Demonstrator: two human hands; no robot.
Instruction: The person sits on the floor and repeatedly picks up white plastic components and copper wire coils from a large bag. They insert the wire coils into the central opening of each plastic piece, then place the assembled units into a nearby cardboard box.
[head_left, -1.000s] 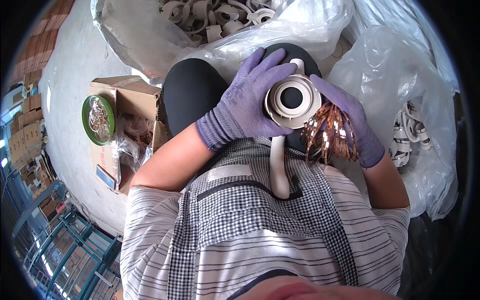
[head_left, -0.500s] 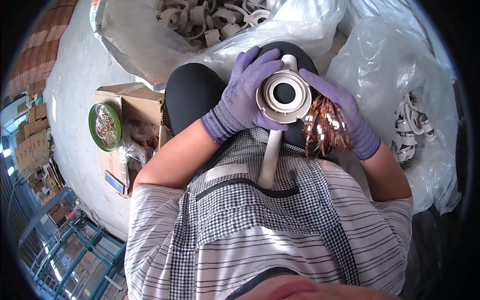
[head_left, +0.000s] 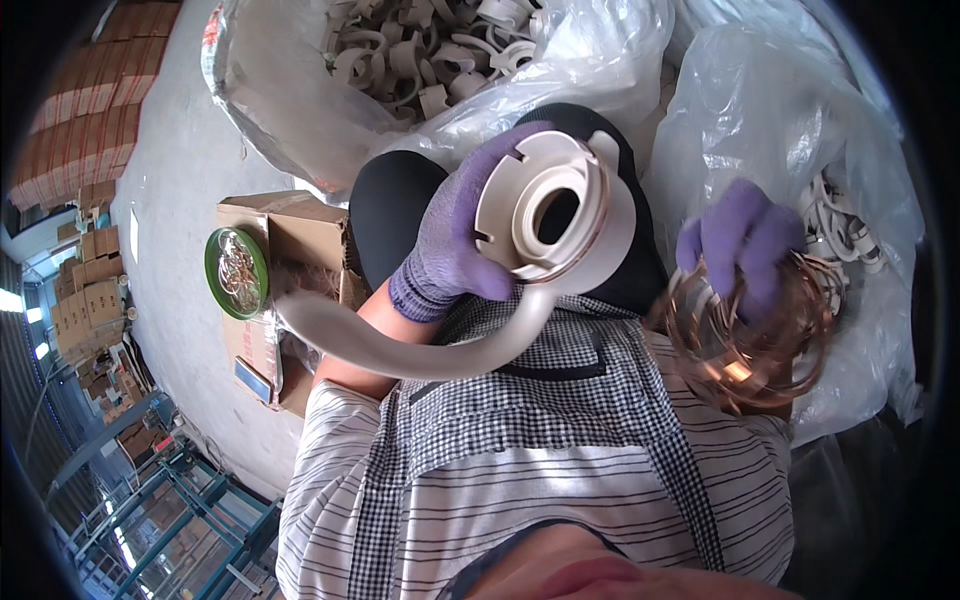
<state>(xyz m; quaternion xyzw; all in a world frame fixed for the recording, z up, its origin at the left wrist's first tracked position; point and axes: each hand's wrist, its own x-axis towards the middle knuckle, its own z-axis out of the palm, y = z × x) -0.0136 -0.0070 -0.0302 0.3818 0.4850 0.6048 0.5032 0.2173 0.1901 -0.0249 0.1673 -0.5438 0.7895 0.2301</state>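
Observation:
My left hand (head_left: 455,215) is wrapped round a white plastic ring-shaped part (head_left: 550,215) with a stepped round opening and notched rim. A long curved handle (head_left: 420,350) sweeps from it toward the lower left. Along the right of the rim runs a thin copper-coloured line. Off to the right, my right hand (head_left: 745,245) has its fingers curled down over a bunch of thin copper rings (head_left: 740,370), which hangs about the hand and wrist. Motion blurs these rings, and the fingertips are partly lost among them. Both hands wear purple gloves.
A large clear plastic bag (head_left: 300,90) of white plastic parts (head_left: 430,60) lies ahead. Another bag (head_left: 760,100) at the right holds more white parts (head_left: 845,235). To the left stands a cardboard box (head_left: 300,235), with a green dish (head_left: 238,272) of thin rings and a phone-like slab (head_left: 252,380).
My right hand has left the white part and moved right with the copper rings. The white part has tilted in my left hand, its handle swinging out to the left and nearer the camera.

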